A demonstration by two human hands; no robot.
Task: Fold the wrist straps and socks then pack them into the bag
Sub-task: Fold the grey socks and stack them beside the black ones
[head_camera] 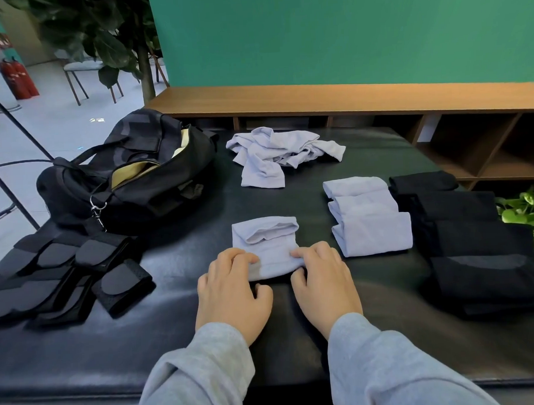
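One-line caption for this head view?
Both hands fold a lilac sock beside folded stacks, open bag waiting.

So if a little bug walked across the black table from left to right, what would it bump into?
Black wrist straps → lilac sock pinched by the left hand and right hand → folded lilac socks → folded black socks.

The tabletop (180,340) looks like black leather, smooth with a soft sheen. The socks (269,248) are matt knitted cloth, pale lilac and black. The bag (128,178) is matt black fabric with a shiny metal clip (97,211). The shelf (347,97) is smooth wood.
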